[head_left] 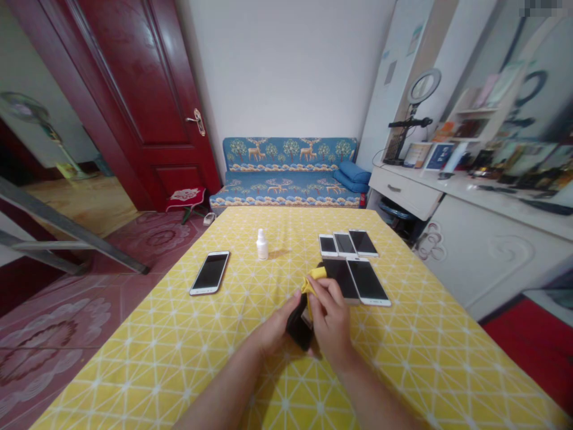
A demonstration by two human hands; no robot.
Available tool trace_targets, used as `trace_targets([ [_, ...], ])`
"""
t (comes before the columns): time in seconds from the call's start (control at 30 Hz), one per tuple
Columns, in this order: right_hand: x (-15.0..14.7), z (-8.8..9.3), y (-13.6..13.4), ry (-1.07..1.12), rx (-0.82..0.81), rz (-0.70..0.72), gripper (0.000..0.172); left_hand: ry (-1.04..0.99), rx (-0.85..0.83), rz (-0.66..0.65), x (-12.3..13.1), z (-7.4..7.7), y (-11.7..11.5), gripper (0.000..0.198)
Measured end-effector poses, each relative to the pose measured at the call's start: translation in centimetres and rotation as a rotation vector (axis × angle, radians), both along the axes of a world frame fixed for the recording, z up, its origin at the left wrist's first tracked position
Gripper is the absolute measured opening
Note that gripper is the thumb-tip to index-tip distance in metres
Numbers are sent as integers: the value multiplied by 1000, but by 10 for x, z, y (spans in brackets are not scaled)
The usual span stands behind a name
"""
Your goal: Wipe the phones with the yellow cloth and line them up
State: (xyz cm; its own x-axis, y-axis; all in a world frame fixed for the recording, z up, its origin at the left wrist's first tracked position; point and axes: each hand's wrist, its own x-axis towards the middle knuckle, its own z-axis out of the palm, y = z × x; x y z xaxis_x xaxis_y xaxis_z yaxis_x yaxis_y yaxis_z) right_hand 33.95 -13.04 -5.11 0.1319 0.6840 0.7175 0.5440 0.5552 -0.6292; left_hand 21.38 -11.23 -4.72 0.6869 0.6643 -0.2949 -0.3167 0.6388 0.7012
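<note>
My left hand (pixel 275 327) is closed around the edge of a black phone (pixel 299 333), which is tilted above the front middle of the table. A folded yellow cloth (pixel 317 273) is pinched in the fingers of my right hand (pixel 332 316), against the upper part of that phone. My right hand covers much of the phone's right side. Just beyond it lie a dark-screened phone (pixel 341 279) and a white phone (pixel 369 282), side by side. Behind these is a row with a small white phone (pixel 328 245), another phone (pixel 344 244) and a larger one (pixel 363 243).
A white spray bottle (pixel 262 246) stands upright left of centre. Further left lies a phone with a white front (pixel 210 273). All rest on a yellow patterned tablecloth (pixel 201 358). A blue sofa (pixel 286 179) is behind the table, and a white dresser (pixel 487 233) stands at the right.
</note>
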Motion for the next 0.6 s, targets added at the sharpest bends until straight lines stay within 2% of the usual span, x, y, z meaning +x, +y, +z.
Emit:
trace_targets([
  [0.13, -18, -1, -9, -5, -25, 90, 39, -49, 7, 237, 1, -2, 4, 47],
  [0.27, -32, 1, -18, -62, -40, 128, 38, -105, -12, 231, -3, -1, 8, 60],
  [0.4, -35, 9, -22, -237, 79, 114, 33, -227, 3, 222, -9, 5, 11, 66],
  [0.5, -30, 13, -21, -336, 157, 42, 30, -256, -64, 285, -13, 11, 13, 60],
  [0.6, -21, 12, -17, -343, 158, -19, 32, -202, -136, 438, -16, 15, 15, 43],
])
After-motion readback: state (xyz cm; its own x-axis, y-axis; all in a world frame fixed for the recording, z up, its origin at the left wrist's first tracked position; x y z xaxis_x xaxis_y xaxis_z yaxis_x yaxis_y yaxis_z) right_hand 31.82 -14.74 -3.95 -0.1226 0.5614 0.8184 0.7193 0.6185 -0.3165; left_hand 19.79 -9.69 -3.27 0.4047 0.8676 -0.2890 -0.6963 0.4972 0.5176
